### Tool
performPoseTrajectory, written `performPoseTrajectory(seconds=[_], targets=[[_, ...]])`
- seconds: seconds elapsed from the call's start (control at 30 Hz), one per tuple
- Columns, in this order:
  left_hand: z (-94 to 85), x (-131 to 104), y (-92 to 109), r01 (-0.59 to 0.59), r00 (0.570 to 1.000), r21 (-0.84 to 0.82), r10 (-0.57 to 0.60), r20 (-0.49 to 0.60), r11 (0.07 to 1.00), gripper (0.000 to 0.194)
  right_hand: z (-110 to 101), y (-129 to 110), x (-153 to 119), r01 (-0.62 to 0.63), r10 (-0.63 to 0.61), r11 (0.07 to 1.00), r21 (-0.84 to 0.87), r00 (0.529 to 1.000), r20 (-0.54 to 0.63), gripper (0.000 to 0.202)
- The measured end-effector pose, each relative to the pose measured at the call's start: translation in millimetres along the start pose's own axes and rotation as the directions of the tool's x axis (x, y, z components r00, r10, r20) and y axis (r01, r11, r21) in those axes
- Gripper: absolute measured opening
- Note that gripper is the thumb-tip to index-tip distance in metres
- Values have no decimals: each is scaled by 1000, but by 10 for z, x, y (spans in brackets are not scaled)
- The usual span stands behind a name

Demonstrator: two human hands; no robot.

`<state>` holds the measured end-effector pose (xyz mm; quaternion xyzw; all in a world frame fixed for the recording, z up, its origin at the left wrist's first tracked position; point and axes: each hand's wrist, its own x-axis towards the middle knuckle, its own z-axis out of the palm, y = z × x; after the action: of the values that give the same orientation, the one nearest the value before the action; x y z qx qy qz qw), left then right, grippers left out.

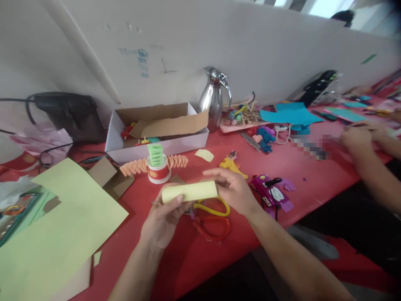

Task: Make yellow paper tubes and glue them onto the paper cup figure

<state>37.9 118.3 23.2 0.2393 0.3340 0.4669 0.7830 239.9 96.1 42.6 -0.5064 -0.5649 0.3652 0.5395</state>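
Note:
A rolled tube of pale yellow paper lies level between my two hands. My left hand holds its left end, thumb on the front side. At the tube's right end, my right hand has its fingers behind and against the paper, the index finger stretched out. Under and behind the tube lie scissors with yellow and red handles, their blades mostly hidden. Just beyond stands a red and white paper cup with a folded green strip on top and folded orange strips at both sides.
Large yellow sheets cover the left of the red table. Behind are an open box, a steel jug and a black bag. A purple glue gun lies at right, near another person's hands.

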Motion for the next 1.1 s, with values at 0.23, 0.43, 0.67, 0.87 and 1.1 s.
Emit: performPoseTrajectory(seconds=[0.23, 0.43, 0.67, 0.87, 1.1], targets=[[-36, 0, 49, 19, 997, 191, -33, 70, 981, 37, -55, 33, -9, -36, 37, 998, 51, 999, -1, 21], [-34, 7, 80, -25, 998, 346, 4, 61, 938, 38, -76, -17, -30, -49, 47, 996, 68, 999, 26, 18], [-41, 37, 108, -28, 999, 244, 16, 51, 969, 40, -161, 38, -185, -86, 95, 995, 58, 982, -161, 17], [-30, 45, 110, -5, 998, 207, -6, 57, 978, 50, -176, 40, -467, -24, 86, 904, -427, 988, 125, 7], [-82, 52, -8, -297, 947, 543, 317, 59, 786, 47, -110, 144, -633, 146, 148, 733, -665, 919, 365, 45]])
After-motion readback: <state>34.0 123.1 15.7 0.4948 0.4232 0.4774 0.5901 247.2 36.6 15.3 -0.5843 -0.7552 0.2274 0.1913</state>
